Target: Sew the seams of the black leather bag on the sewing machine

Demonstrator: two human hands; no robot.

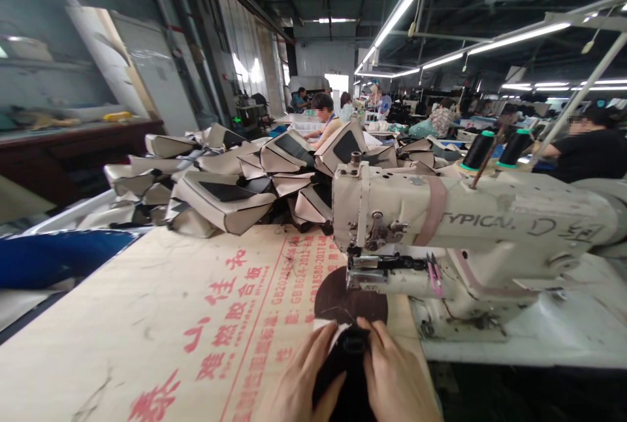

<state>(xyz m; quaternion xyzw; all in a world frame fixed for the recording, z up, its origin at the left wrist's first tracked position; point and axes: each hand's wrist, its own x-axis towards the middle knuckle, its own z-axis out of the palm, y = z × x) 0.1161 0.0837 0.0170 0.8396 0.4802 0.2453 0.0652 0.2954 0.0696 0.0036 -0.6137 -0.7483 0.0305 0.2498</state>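
My left hand (304, 375) and my right hand (396, 373) are both closed on a black fabric piece (347, 366), one at each side. A dark slot-like detail shows near its top, and a white edge sticks out beside my left fingertips. The piece lies just in front of a dark brown round patch (337, 294) on the plywood table. Above that patch reaches the narrow arm of a cream sewing machine (392, 213), apart from my fingers. Pink-handled snips (434, 277) hang at the machine. My palms hide the lower part of the fabric.
Behind the plywood tabletop (196, 317), printed in red, a heap of beige and black sewn covers (225, 196) is piled up. Two black thread spools (477, 149) stand on the machine. A co-worker in black (595, 151) sits at the right; others work farther back.
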